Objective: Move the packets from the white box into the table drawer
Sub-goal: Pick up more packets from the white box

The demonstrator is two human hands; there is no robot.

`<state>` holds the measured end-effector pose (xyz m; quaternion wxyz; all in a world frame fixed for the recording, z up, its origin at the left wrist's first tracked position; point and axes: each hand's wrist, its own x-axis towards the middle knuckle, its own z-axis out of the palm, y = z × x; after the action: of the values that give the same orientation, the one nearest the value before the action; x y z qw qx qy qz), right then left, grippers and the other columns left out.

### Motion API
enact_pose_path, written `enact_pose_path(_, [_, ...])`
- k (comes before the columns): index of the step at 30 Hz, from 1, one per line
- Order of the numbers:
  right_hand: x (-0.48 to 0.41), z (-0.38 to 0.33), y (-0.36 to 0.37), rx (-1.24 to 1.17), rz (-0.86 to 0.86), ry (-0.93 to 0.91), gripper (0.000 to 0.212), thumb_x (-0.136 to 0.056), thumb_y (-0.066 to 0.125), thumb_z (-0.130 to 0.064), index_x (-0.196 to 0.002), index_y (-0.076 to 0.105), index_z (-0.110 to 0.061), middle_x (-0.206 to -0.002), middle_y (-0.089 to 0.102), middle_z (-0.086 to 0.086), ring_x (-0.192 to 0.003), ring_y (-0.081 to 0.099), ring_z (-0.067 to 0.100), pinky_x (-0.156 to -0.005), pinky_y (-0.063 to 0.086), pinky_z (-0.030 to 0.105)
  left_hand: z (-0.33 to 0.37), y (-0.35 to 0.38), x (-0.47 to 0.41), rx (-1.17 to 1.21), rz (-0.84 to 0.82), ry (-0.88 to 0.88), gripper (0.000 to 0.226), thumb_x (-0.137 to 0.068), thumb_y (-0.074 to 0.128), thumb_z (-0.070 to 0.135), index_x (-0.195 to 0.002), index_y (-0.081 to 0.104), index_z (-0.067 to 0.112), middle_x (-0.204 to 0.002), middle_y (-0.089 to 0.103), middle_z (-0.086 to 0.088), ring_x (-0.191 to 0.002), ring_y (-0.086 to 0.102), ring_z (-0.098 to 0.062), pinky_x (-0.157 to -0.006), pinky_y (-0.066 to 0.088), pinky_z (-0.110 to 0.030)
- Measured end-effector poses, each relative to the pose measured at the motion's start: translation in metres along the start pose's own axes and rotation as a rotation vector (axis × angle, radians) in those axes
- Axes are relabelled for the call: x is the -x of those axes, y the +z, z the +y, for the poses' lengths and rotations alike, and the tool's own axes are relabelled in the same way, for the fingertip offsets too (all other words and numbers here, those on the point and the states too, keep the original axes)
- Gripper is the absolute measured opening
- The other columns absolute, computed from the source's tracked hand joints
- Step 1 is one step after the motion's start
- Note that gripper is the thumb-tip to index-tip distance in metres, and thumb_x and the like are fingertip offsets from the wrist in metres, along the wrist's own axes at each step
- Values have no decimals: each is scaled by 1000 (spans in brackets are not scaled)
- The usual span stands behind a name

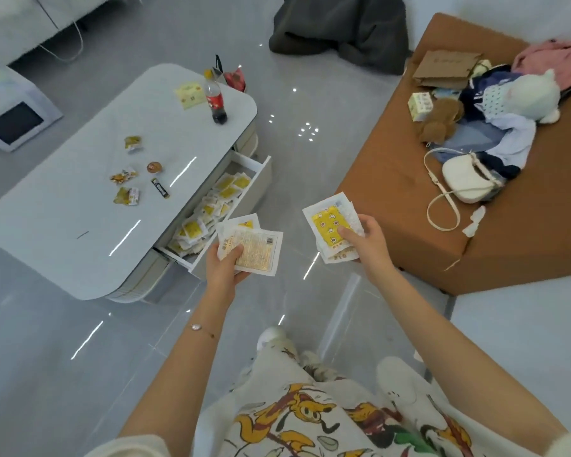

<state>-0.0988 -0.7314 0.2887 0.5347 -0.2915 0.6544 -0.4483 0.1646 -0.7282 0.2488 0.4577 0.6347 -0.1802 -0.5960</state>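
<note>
Glossy grey floor, drawer (261,169) open. Left hand (226,266) grips fanned packets (259,250) spreading toward 1 o'clock. Right hand (367,243) pinches a yellow-faced stack (327,222), long axis toward 11, under-layers mostly hidden.

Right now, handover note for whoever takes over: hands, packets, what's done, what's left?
Left hand grips a handful of packets near the open drawer.
Right hand grips another stack over the floor.
Done: many loose packets lie in the drawer.
Left: drop both handfuls in. The white box is out of view, so what remains in it cannot be told.
</note>
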Motion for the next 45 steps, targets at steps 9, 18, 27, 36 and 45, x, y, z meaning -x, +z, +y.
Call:
enact_pose_path(9, [-125,-31,102,123,-207,55,39,-86,70,-14,-119,49,-16,-102,65,-1,-80,68,14,-57,54,23,33,-15,-103,157,199,-44,43,-93,59,10,-132,41,17,-121,60,-6,-95,65,-19,-70,58,-38])
enact_pose_path(18, [-244,-72,203,289,-357,78,39,-85,71,-15,-116,49,-20,-109,66,7,-83,68,18,-65,58,25,94,-22,-217,270,291,-114,51,-91,61,11,-137,38,16,-124,59,-8,-98,65,-22,-66,59,-36])
enact_pose_path(27, [-366,-42,308,548,-564,94,39,-83,73,-16,-113,49,-25,-103,63,-8,-84,65,3,-62,52,14,75,-57,-316,379,502,-258,48,-92,59,10,-136,40,15,-124,60,-12,-97,65,-23,-67,58,-36])
enact_pose_path(36, [-550,157,408,749,-649,181,44,-84,72,-19,-121,48,-22,-111,57,-6,-95,61,11,-70,52,22,-83,-104,-496,430,762,-432,42,-91,62,12,-128,44,14,-121,59,-14,-93,64,-24,-65,55,-34])
enact_pose_path(45, [-634,289,444,847,-537,189,56,-86,68,-26,-135,41,-20,-128,45,-2,-112,48,17,-90,43,31,-159,-112,-600,482,802,-445,61,-90,64,16,-142,31,23,-125,51,-5,-103,60,-23,-75,57,-35])
